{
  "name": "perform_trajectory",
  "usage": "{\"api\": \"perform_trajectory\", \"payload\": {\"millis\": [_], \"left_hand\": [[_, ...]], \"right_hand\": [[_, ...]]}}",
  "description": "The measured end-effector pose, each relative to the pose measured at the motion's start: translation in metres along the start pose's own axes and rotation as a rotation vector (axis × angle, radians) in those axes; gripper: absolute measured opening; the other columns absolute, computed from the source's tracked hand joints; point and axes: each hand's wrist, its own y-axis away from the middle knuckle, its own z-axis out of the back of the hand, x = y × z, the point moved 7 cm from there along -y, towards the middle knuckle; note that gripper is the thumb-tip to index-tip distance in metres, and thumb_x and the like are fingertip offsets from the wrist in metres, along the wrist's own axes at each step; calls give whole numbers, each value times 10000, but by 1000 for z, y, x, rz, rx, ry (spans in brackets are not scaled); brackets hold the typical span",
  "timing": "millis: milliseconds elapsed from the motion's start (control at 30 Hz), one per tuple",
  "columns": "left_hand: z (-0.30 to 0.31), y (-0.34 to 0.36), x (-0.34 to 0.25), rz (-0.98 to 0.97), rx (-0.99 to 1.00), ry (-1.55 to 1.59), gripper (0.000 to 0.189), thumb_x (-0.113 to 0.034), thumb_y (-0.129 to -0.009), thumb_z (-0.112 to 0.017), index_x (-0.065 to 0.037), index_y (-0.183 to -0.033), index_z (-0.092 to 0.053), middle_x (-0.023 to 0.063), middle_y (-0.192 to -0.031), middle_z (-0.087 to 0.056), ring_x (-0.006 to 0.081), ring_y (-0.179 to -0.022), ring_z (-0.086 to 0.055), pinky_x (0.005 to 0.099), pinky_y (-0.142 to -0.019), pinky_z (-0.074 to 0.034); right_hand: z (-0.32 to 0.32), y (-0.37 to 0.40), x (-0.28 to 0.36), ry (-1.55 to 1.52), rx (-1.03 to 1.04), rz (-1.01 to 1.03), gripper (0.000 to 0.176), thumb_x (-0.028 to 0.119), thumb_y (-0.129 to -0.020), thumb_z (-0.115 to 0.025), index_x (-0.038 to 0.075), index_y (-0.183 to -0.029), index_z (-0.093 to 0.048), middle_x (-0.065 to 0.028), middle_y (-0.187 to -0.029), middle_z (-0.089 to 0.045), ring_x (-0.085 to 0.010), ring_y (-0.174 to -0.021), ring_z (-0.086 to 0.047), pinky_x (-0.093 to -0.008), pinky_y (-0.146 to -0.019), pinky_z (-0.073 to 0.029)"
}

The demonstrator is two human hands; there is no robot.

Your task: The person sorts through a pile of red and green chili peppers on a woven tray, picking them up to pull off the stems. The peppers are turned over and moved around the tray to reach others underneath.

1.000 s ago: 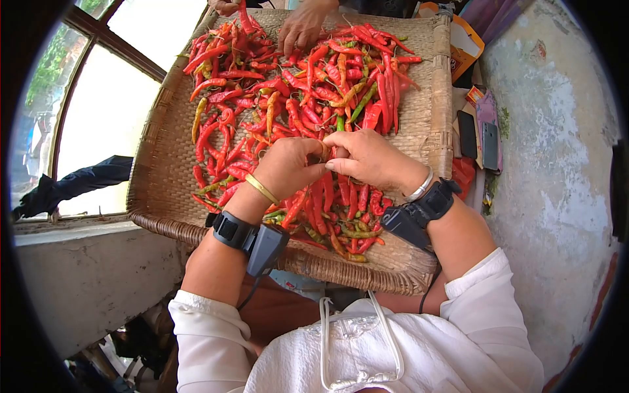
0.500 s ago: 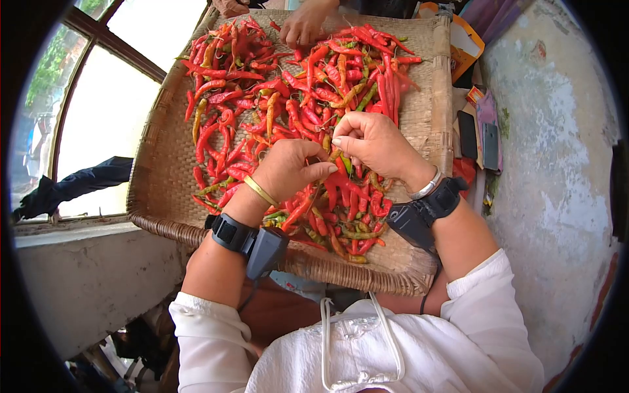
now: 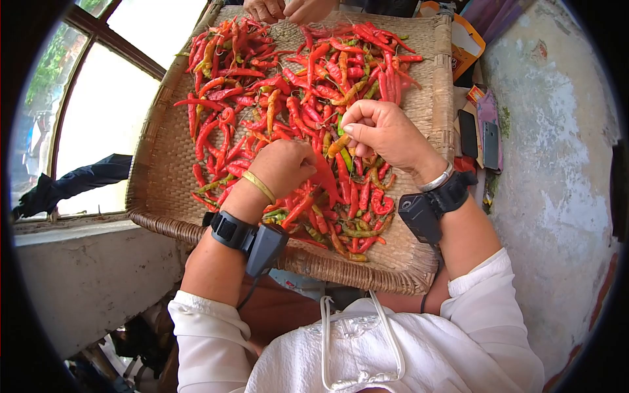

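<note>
Where a slender orange-yellow chili pepper (image 3: pixel 338 145) slants far-right toward the closer, right hand (image 3: pixel 388 134), that hand's fingers pinch together; the curled left hand (image 3: pixel 282 166) hides any grip.

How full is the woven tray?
Partly full: the tray has peppers spread across its middle, with bare weave showing at both sides.

A bright window (image 3: pixel 98 111) stands opposite a patchy, pale wall (image 3: pixel 544 190).

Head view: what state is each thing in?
Peppers: loose, heaped, mostly red
Woven basket: open-topped, holding peppers
Left hand: curled; grip on blurred red pepper unclear
Right hand: thumb and index close together
Co-worker's hands: close together
Black phone: no lit display visible
Black wristbands: strapped on
</note>
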Motion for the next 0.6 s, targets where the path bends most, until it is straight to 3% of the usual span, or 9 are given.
{"api": "perform_trajectory", "payload": {"millis": [67,100,167,233,300,433,567,600], "left_hand": [[-1,0,2,18,11,-63,114,-130,-698,-620,-43,-770,-609,116,-685,-597,271,-653,-588,346,-589,-461],[-2,0,3,28,24,-85,124,-144,-703,-617,-45,-777,-611,117,-695,-601,276,-667,-589,353,-600,-462],[-4,0,5,39,33,-107,135,-158,-709,-613,-47,-784,-613,119,-706,-604,280,-680,-590,361,-611,-463],[-6,0,7,41,45,-131,152,-173,-711,-614,-50,-800,-615,121,-720,-605,282,-703,-590,367,-626,-462],[-6,0,3,35,67,-132,158,-177,-711,-616,-50,-803,-614,123,-724,-605,284,-710,-589,370,-629,-462],[-6,1,0,7,67,-129,176,-195,-710,-622,-47,-804,-612,131,-726,-604,292,-709,-587,381,-630,-459],[-7,0,0,18,86,-139,167,-173,-710,-618,-43,-814,-613,136,-727,-603,293,-698,-590,373,-625,-463],[-4,0,-2,12,57,-88,159,-152,-710,-617,-37,-820,-613,136,-725,-605,283,-686,-595,359,-620,-467]], "right_hand": [[-14,6,0,-62,247,-73,84,108,-816,-549,26,-811,-565,7,-667,-559,-59,-533,-532,-206,-475,-433],[-14,7,0,-61,248,-73,84,108,-816,-549,26,-811,-565,7,-667,-559,-59,-533,-532,-206,-475,-433],[-35,19,-7,69,577,-136,89,116,-816,-548,29,-811,-563,8,-667,-556,-57,-535,-532,-208,-470,-431],[-40,19,-8,109,589,-148,92,116,-817,-542,26,-805,-562,4,-663,-554,-60,-535,-533,-211,-468,-432],[-25,6,-1,49,338,-86,101,124,-824,-541,25,-825,-560,-6,-673,-560,-65,-534,-537,-210,-477,-438],[23,-4,20,-479,-265,196,228,139,-850,-531,-29,-1003,-553,-53,-790,-588,-86,-643,-575,-197,-583,-454],[26,-7,11,-370,-291,175,267,136,-846,-536,-40,-1046,-541,-63,-826,-588,-92,-688,-576,-200,-607,-456],[15,-8,8,-254,-169,115,270,140,-842,-543,-43,-1041,-541,-60,-820,-589,-89,-691,-572,-203,-610,-456]]}}
